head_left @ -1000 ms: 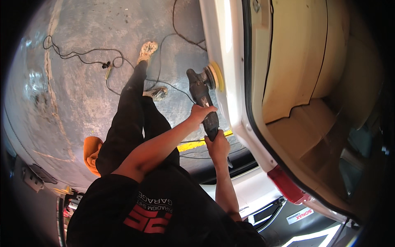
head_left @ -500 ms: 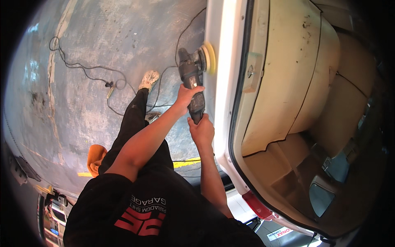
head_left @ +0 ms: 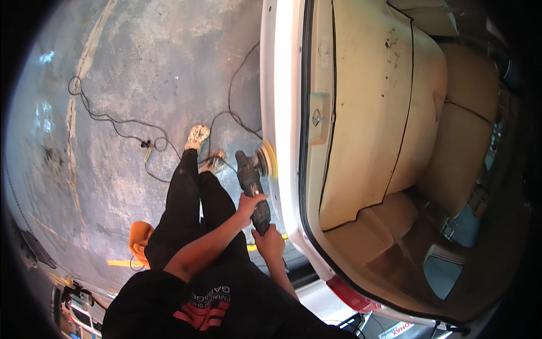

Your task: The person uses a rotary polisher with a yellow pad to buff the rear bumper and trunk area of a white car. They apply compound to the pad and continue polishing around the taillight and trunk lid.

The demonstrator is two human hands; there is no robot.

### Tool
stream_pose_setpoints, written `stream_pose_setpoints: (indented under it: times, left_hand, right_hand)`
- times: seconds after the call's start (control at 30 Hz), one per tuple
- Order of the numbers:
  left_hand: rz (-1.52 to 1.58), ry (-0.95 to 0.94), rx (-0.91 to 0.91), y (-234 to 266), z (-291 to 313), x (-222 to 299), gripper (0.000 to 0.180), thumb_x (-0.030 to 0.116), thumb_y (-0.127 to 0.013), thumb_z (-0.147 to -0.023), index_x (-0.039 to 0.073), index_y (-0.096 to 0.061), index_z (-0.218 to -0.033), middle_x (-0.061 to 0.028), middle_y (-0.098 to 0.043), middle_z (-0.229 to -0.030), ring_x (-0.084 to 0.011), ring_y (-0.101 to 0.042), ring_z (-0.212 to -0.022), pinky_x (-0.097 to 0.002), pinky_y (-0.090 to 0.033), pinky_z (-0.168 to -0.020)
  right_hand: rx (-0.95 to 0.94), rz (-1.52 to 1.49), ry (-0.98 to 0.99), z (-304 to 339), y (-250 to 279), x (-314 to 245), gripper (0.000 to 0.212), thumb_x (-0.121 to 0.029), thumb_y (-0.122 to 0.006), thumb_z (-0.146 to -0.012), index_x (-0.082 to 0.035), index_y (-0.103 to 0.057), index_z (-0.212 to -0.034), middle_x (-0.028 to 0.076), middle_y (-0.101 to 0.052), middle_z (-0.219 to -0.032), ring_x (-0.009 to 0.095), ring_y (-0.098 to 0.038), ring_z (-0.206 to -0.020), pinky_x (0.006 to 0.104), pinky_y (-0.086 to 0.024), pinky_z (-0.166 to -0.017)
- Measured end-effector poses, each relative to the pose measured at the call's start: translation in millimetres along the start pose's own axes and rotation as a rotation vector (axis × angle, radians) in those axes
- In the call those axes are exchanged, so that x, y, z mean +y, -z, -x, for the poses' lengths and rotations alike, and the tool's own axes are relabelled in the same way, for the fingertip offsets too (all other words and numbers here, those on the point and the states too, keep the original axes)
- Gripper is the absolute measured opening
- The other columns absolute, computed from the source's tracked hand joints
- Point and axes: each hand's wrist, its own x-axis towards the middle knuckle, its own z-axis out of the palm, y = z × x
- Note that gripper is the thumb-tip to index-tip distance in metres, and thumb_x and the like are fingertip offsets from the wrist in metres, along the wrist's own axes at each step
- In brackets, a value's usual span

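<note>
Both my hands grip a dark handheld polisher (head_left: 249, 175). Around the middle of its body wraps my left hand (head_left: 246, 208), thumb laid across the top. My right hand (head_left: 270, 243) is closed about the rear end of the handle. The tool's round yellow pad (head_left: 271, 159) stands on edge against the white rear panel (head_left: 287, 130) of a car; whether it is spinning cannot be made out.
The open car trunk (head_left: 372, 118), lined in stained beige, lies to the right, with a latch (head_left: 316, 117) at its sill. A black cable (head_left: 127, 120) loops over the grey floor. An orange cloth (head_left: 140, 240) hangs by my left leg. A red tail light (head_left: 347, 295) sits at the near corner.
The polisher, held in both hands, has moved nearer to me along the white panel, its pad still at the surface. My view has shifted a little too.
</note>
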Motion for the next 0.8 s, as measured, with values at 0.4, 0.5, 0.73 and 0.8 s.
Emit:
stream_pose_setpoints:
  times: [0.4,0.5,0.73,0.8]
  left_hand:
    - [-0.491,-0.726,0.248,-62,16,67,0.079,0.020,-0.085,-0.078,0.001,-0.035,-0.138,-0.0183,-0.065,-0.114,-0.0273,-0.070,-0.097,-0.0398,-0.055,-0.085]
    - [-0.599,-0.868,0.283,-78,32,65,0.090,0.020,-0.084,-0.076,-0.002,-0.032,-0.147,-0.0249,-0.063,-0.122,-0.0353,-0.069,-0.108,-0.0431,-0.054,-0.092]
    - [-0.914,-0.919,0.458,-89,31,96,0.105,0.022,-0.080,-0.075,-0.001,-0.023,-0.161,-0.0284,-0.062,-0.131,-0.0423,-0.066,-0.117,-0.0466,-0.052,-0.098]
    - [-0.987,-0.860,0.438,-102,39,113,0.106,0.024,-0.080,-0.075,-0.001,-0.023,-0.161,-0.0284,-0.061,-0.133,-0.0414,-0.066,-0.118,-0.0461,-0.052,-0.099]
  right_hand:
    - [0.088,-0.676,0.435,-78,1,6,0.047,-0.035,-0.086,-0.084,0.004,-0.065,-0.100,0.023,-0.074,-0.081,0.037,-0.077,-0.080,0.0492,-0.058,-0.070]
    - [-0.142,-0.956,0.431,-95,-7,13,0.036,-0.023,-0.088,-0.083,0.003,-0.065,-0.091,0.009,-0.070,-0.072,0.019,-0.069,-0.063,0.0370,-0.053,-0.057]
    - [-0.395,-1.196,0.371,-112,-13,-17,0.021,-0.014,-0.079,-0.087,0.000,-0.064,-0.085,0.003,-0.063,-0.065,0.012,-0.058,-0.051,0.0303,-0.042,-0.047]
    - [-0.383,-1.324,0.391,-115,-15,-29,0.014,-0.010,-0.075,-0.087,-0.001,-0.064,-0.084,0.004,-0.063,-0.064,0.012,-0.058,-0.051,0.0305,-0.042,-0.047]
